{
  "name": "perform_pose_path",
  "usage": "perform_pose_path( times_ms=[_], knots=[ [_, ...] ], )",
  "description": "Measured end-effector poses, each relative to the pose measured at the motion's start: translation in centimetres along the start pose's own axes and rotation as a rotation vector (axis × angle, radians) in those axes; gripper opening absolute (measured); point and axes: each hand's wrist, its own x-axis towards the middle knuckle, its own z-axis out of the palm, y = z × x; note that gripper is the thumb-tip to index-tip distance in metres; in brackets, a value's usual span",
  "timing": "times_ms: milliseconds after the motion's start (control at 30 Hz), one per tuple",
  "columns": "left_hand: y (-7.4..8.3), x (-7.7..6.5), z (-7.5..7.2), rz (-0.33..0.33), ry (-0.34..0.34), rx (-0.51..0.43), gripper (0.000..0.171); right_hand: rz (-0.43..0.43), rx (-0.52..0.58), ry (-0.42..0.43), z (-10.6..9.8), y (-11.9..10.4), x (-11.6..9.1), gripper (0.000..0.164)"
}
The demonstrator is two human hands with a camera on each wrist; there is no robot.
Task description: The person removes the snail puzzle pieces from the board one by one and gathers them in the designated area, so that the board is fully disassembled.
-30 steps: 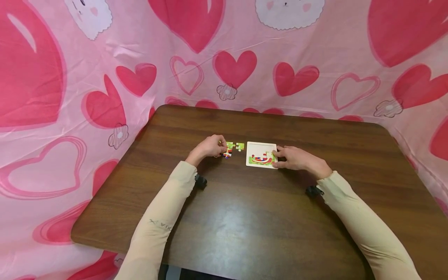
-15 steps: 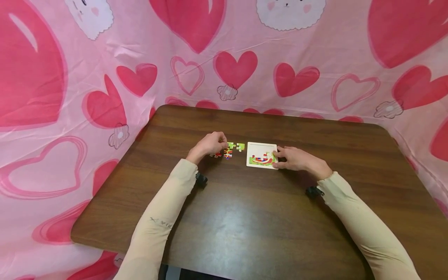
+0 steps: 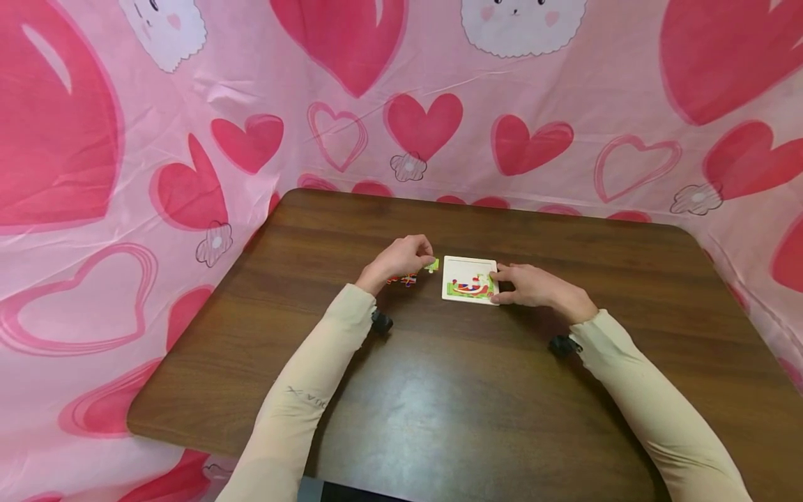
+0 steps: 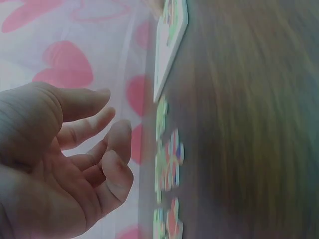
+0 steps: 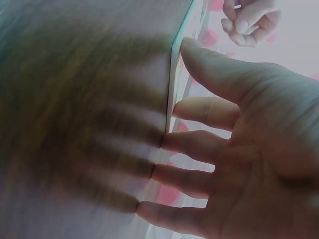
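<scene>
A small jigsaw puzzle tray [image 3: 461, 270] with a pale rim lies on the table, its lower part filled with colourful pieces. My right hand [image 3: 534, 284] steadies its right side; in the right wrist view, the thumb lies at the tray edge and the other fingers reach down nearly straight. To the tray's left, my left hand [image 3: 401, 256] hovers over loose puzzle pieces. In the left wrist view its fingers [image 4: 119, 139] are loosely bent, with nothing between them and the thumb. Below it lie a green piece [image 4: 161, 117], a striped red piece [image 4: 174, 162] and a red piece [image 4: 174, 224].
The brown wooden table [image 3: 401, 376] extends around the puzzle on every side. A pink cloth [image 3: 489, 90] printed with hearts hangs behind and at the sides. Both wrists wear small black cameras.
My left hand has moved right from the leftmost pieces, now covering part of the green pieces nearer the tray. The right hand and the tray stay in place.
</scene>
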Motion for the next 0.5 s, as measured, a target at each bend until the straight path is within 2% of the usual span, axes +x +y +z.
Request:
perform_pose_path(
  times_ms=[500],
  knots=[
    [3.0, 1.4, 2.5, 0.059, -0.042, 0.025, 0.025, 0.054, 0.021, -0.029, -0.2, 0.1, 0.1, 0.073]
  ],
)
